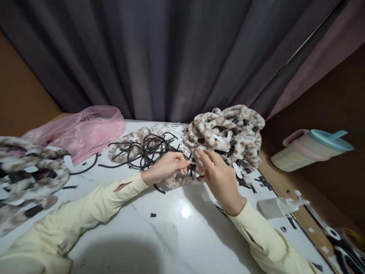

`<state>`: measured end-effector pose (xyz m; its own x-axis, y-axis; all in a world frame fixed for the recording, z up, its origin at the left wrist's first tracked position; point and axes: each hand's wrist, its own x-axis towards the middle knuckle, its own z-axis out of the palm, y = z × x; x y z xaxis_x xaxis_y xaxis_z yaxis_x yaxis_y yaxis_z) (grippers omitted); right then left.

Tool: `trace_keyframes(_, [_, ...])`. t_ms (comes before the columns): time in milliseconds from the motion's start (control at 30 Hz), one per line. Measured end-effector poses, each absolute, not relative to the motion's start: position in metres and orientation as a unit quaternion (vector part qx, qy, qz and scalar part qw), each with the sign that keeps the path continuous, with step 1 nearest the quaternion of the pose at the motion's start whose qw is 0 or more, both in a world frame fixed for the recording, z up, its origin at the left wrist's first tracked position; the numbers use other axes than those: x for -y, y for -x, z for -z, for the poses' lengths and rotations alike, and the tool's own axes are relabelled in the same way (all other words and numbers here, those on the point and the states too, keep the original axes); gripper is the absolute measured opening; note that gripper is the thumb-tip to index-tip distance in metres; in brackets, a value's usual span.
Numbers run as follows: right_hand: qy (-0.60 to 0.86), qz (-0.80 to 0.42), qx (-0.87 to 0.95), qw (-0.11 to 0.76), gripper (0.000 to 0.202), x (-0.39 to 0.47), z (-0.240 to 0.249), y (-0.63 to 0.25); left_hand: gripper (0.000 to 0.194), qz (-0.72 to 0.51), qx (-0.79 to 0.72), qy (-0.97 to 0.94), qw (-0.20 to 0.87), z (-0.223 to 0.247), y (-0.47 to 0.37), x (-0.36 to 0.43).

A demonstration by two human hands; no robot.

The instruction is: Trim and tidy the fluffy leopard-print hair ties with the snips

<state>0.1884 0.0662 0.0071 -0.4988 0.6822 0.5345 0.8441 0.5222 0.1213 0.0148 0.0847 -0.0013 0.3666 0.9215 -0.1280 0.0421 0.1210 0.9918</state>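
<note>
My left hand (168, 165) is closed, its thumb and fingers pinching near the dark-wrapped join of a fluffy white-and-brown plush rope loop (182, 182). The rest of this loop rests on the white tabletop beneath my hands. Just to the right, my right hand (219, 175) is closed too, its fingertips pinched together beside the dark cord wrap (191, 167). A small whitish bit shows at those fingertips, too small to name. Behind my left hand lies a tangle of black cord (145, 150), partly over another plush loop (119, 152).
Plush loops with white tags are heaped at the back right (236, 129) and at the left (54, 177). A pink plastic bag (97, 127), a glue bottle (273, 207), scissors (327, 228), a tumbler (302, 152) and black cord scraps (153, 215) lie around. A dark curtain (159, 57) hangs behind.
</note>
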Motion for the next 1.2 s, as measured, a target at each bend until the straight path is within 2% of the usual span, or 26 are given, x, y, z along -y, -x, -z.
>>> trace_keyframes(67, [0.445, 0.174, 0.832, 0.282, 0.028, -0.057, -0.005, -0.184, 0.026, -0.389, -0.435, -0.449, 0.677, 0.006, -0.013, -0.091])
trace_keyframes(133, [0.441, 0.117, 0.834, 0.309, 0.023, -0.049, -0.001, -0.178, 0.026, -0.394, -0.430, -0.358, 0.729, 0.006, -0.012, -0.097])
trace_keyframes(300, [0.509, 0.006, 0.818, 0.267, 0.033, -0.048, 0.020, -0.168, 0.024, -0.378, -0.405, -0.293, 0.780, -0.007, -0.013, -0.099])
trace_keyframes(467, [0.505, -0.274, 0.757, 0.312, 0.028, -0.063, 0.031, -0.164, 0.022, -0.367, -0.376, -0.270, 0.807, -0.012, -0.017, -0.092])
trace_keyframes(600, [0.468, -0.390, 0.713, 0.347, 0.032, -0.069, 0.030, -0.163, 0.021, -0.379, -0.360, -0.287, 0.803, -0.005, -0.020, -0.088])
trace_keyframes(733, [0.478, -0.401, 0.691, 0.366, 0.039, -0.068, 0.029, -0.162, 0.028, -0.392, -0.410, -0.382, 0.729, -0.003, -0.020, -0.083])
trace_keyframes(800, [0.480, -0.411, 0.684, 0.365, 0.041, -0.067, 0.027, -0.161, 0.027, -0.408, -0.435, -0.459, 0.659, -0.004, -0.020, -0.078])
trace_keyframes(933, [0.473, -0.469, 0.665, 0.339, 0.045, -0.063, 0.016, -0.160, 0.015, -0.427, -0.487, -0.655, 0.390, -0.002, -0.021, -0.071])
trace_keyframes(1000, [0.465, -0.504, 0.655, 0.318, 0.046, -0.062, 0.009, -0.160, 0.011, -0.423, -0.479, -0.709, 0.298, 0.002, -0.022, -0.069])
trace_keyframes(1200, [0.424, -0.639, 0.580, 0.277, 0.042, -0.062, -0.007, -0.165, 0.010, -0.403, -0.452, -0.770, 0.201, 0.010, -0.020, -0.070])
